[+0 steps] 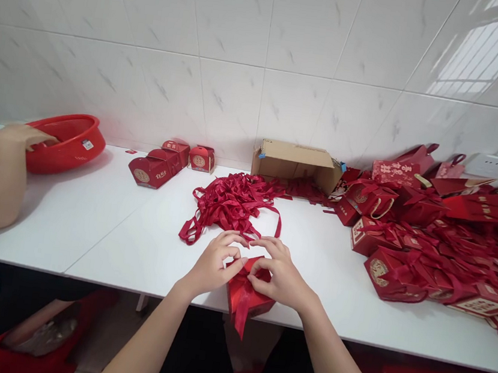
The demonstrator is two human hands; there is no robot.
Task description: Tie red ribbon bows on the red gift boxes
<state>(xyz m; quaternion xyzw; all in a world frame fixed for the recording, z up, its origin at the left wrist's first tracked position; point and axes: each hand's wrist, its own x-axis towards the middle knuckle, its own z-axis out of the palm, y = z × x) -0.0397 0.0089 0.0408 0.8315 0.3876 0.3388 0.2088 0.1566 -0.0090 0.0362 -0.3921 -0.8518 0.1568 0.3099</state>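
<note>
Fingers of left hand (218, 261), right hand (282, 275) curled at ribbon (241, 311) on red box (260, 303); pinch unclear

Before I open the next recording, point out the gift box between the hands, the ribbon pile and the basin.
Gift box (261, 300): head view, right part of its red surface.
Ribbon pile (231, 204): head view, middle.
Basin (66, 155): head view, outer wall.

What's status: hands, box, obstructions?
Left hand and right hand at the ribbon, firm grip unclear. Red gift box at near edge of table, ribbon's tail hanging down front. Loose ribbon pile just beyond; no evident obstruction.
</note>
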